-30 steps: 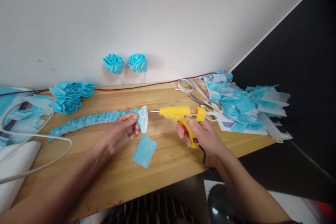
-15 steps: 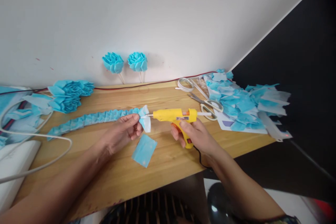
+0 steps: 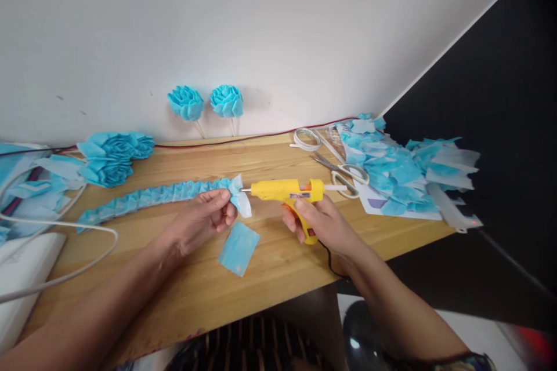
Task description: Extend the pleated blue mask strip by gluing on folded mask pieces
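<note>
My right hand is wrapped round a yellow hot glue gun, its fingers at the orange trigger. A white glue stick pokes out of its back. The metal nozzle points left and meets a folded light-blue fabric piece. Between thumb and fingers, my left hand pinches that piece at the right end of a long pleated blue strip, which curves away to the left over the table. A flat blue square lies just below my left fingertips.
Scissors, a tape roll and a heap of blue pieces lie at right. Two blue flowers on sticks lean on the wall. More blue flowers and a white cable are at left; the table's front edge is near me.
The blue piece at the nozzle has changed shape slightly, its lower corner now hanging more to the right. Both hands keep their grips, and the view has shifted a little.
</note>
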Motion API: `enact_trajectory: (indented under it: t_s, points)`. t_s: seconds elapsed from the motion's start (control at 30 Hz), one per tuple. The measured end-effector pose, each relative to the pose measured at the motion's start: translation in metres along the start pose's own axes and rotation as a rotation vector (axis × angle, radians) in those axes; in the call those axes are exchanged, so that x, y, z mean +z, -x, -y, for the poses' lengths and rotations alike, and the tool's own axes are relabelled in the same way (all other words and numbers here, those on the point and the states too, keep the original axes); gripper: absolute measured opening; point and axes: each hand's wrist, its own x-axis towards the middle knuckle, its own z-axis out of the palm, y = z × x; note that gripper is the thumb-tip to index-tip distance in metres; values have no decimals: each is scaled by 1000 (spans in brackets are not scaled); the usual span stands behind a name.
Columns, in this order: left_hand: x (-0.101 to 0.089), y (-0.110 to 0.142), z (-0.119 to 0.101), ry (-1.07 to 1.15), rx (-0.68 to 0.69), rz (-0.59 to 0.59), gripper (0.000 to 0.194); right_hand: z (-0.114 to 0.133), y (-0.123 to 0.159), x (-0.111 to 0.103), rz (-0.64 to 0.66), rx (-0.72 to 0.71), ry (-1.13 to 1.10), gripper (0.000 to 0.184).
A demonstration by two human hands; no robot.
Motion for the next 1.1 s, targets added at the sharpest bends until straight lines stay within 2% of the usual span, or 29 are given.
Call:
enact_trajectory:
  t_s: [0.23, 0.33, 0.37, 0.47, 0.57, 0.67, 0.77, 0.87, 0.93, 1.03, 1.1]
  points:
    - [4, 1, -2, -7, -22, -34, 37, -5, 0, -1, 14, -25, 2, 44]
    - [4, 0, -2, 10, -22, -102, 34, 0, 8, -3, 21, -98, 121, 32]
    - [4, 0, -2, 10, -18, -131, 32, 3, 11, -5, 20, -133, 181, 36]
    - [3, -1, -3, -12, 14, -204, 33, 7, 17, -15, -14, -265, 415, 62]
    - [1, -2, -3, -41, 54, -249, 36, -3, 13, -35, -96, -374, 776, 64]
    - [0, -1, -4, -63, 74, -254, 37, -26, 6, -61, -157, -285, 1161, 63]
    - [1, 0, -5, -86, 93, -228, 35, -42, 6, -87, -138, -144, 1337, 66]
    - [2, 1, -3, -128, 114, -213, 33, -37, 12, -100, -55, -156, 1306, 59]
    - [2, 2, -1, -183, 132, -210, 32, -22, 14, -95, -56, -197, 1204, 52]
    - [1, 2, 3, -287, 174, -189, 32, 2, 5, -65, -123, -228, 908, 49]
    - [1, 2, 4, -353, 204, -169, 33, 12, -8, -40, -62, -264, 628, 53]
